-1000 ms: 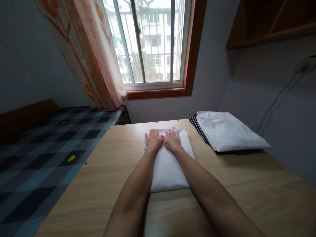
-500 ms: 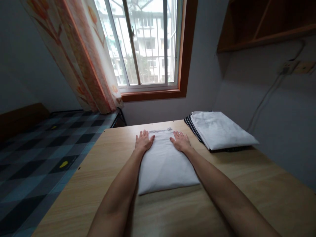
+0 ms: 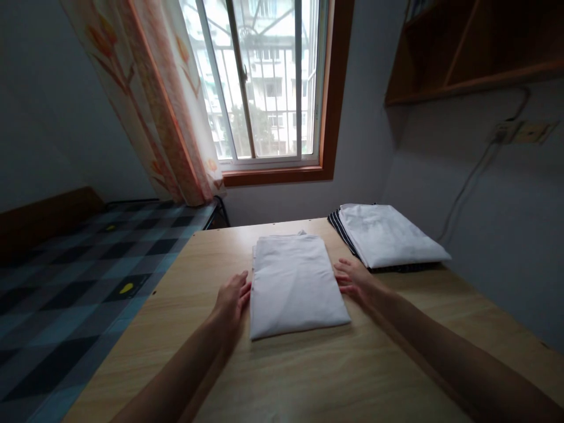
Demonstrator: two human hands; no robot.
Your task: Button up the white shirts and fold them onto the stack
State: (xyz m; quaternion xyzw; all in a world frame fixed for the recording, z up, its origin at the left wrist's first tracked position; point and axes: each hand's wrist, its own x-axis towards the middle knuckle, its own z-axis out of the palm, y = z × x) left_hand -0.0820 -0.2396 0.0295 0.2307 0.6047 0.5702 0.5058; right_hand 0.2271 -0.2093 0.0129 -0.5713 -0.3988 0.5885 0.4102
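A white garment [image 3: 293,285], folded into a flat rectangle, lies on the wooden table [image 3: 282,382] in front of me. Its far edge shows a few uneven layers. Beside its left edge is my left hand [image 3: 232,295], fingers loosely extended and fingertips close to the cloth. On the opposite side, my right hand [image 3: 355,277] has its fingers stretched toward the right edge. Neither hand grips the fabric; whether the fingertips touch it I cannot tell.
A stack of folded clothes [image 3: 392,238], white on top with black striped cloth below, sits at the table's back right. A bed with a checked cover [image 3: 110,258] adjoins on the left. Behind are a window [image 3: 268,88] and curtain [image 3: 163,117]; a wooden shelf [image 3: 476,82] hangs upper right.
Both hands have come off the garment's far part, moving nearer to me and outward to its two sides. The garment stays folded on the table. The view has shifted slightly.
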